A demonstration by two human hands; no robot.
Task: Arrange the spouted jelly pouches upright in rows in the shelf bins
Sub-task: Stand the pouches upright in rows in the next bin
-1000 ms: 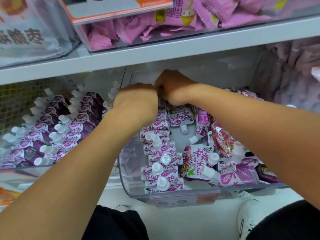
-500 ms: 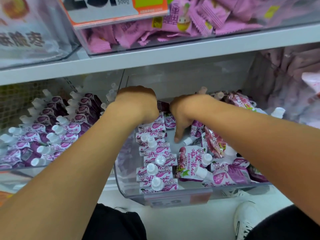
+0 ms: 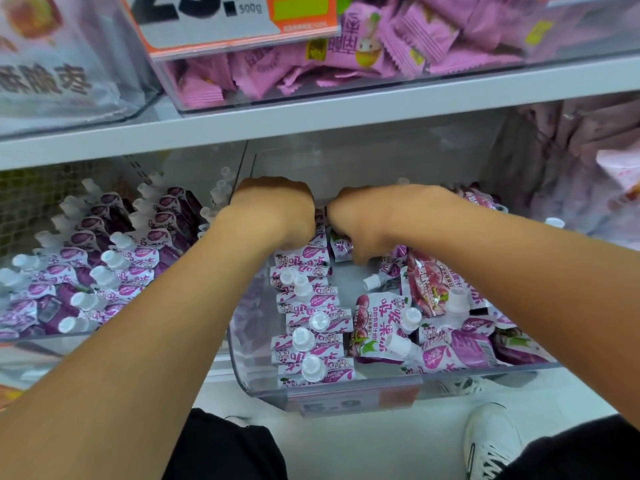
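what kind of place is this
Most likely a shop's snack aisle: a price card fronts the bin of pink candy packets, another price label is on the clear bin of spouted jelly pouches, all on white shelving.

Upright pouch row (image 3: 310,327) along middle bin (image 3: 346,393) left side, loose pouches (image 3: 433,327) right of it, filled bin (image 3: 41,336) further left.

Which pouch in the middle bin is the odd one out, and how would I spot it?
Find the clear middle bin under the white shelf. Right of its upright row of pouches, among the loose ones, lies the red pouch. Its neighbours are purple and white.
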